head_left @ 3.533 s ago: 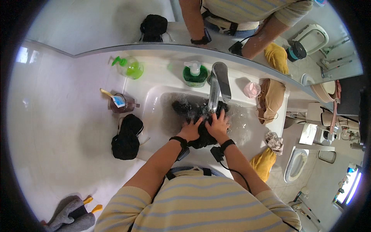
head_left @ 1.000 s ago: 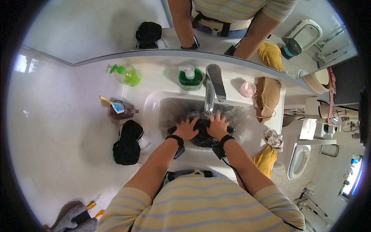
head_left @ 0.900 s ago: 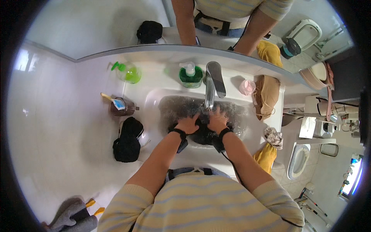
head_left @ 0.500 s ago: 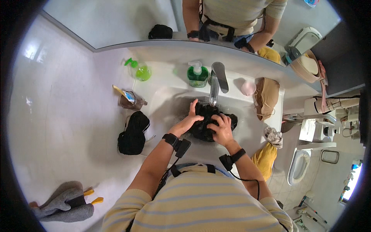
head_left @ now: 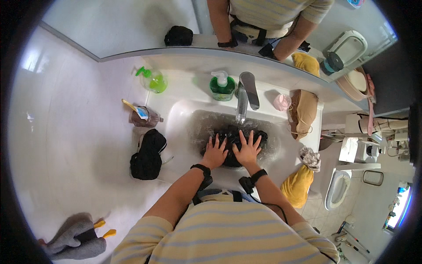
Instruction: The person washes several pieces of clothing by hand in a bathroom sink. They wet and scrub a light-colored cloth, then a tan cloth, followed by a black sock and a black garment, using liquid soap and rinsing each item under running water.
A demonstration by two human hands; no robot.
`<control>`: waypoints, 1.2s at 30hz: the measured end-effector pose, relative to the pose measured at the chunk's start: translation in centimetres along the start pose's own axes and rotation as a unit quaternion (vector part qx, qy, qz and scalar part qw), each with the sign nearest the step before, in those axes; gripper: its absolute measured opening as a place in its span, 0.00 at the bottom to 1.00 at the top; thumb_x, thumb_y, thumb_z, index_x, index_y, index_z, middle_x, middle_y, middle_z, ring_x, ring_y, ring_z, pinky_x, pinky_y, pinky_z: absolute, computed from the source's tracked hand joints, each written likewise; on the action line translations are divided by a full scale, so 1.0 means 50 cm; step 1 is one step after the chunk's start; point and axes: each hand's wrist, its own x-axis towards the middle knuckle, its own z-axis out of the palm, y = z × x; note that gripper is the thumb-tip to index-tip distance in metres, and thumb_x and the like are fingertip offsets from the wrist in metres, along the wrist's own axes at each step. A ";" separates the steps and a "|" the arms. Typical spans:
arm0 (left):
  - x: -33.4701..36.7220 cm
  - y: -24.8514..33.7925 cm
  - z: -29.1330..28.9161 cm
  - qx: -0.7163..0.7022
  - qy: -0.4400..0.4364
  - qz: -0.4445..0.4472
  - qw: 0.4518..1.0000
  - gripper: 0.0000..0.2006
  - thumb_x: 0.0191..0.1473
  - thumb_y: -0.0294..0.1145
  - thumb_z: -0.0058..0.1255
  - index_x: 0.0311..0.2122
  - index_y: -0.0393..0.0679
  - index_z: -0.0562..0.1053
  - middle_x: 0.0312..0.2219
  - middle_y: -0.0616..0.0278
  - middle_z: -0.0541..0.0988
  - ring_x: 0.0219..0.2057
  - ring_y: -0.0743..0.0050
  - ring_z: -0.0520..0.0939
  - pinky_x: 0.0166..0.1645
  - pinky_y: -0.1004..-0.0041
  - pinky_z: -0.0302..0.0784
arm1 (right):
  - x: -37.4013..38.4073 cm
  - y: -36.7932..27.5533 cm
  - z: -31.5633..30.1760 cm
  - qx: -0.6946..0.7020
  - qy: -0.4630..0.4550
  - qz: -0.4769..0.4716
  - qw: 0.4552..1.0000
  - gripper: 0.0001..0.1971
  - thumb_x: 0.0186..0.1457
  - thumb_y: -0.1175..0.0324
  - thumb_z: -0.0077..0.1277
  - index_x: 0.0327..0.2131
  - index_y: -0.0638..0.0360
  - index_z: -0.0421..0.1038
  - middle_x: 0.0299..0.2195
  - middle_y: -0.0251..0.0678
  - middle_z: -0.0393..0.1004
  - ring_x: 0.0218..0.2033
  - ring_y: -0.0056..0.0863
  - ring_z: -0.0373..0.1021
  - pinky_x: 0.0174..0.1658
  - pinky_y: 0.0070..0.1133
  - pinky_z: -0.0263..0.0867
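From where I stand, both hands are palm down on the black cloth in the white sink (head_left: 176, 127), pressing rather than gripping. The left hand (head_left: 214, 155) lies on the cloth's left part, fingers fanned out and closed around nothing. The right hand (head_left: 247, 153) mirrors it on the other side, its fingers also spread. The black cloth (head_left: 232, 161) sits in murky grey water just in front of the tap (head_left: 242, 105), showing between the hands and past the fingertips.

Half a second ago it looked different: the right fingers were curled into the bunched cloth, and the left hand stood on edge beside it, thumb lifted. Now both have flattened out side by side, and the grey water shows more plainly around the cloth.

The things around the sink have stayed put: the green soap bottle (head_left: 222, 90) beside the tap, the pink jar (head_left: 282, 102) and tan bundle (head_left: 304, 114) to the right, and the dry-looking black bundle (head_left: 147, 155) on the counter to the left.
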 end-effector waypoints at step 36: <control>-0.026 0.040 -0.062 -0.060 0.047 -0.021 0.997 0.33 0.57 0.45 0.40 0.64 0.56 0.43 0.63 0.45 0.39 0.62 0.33 0.42 0.58 0.36 0.43 | -0.033 0.004 -0.070 -0.036 -0.100 -0.119 0.987 0.52 0.35 0.55 0.56 0.63 0.53 0.38 0.64 0.49 0.34 0.64 0.55 0.29 0.59 0.53 0.29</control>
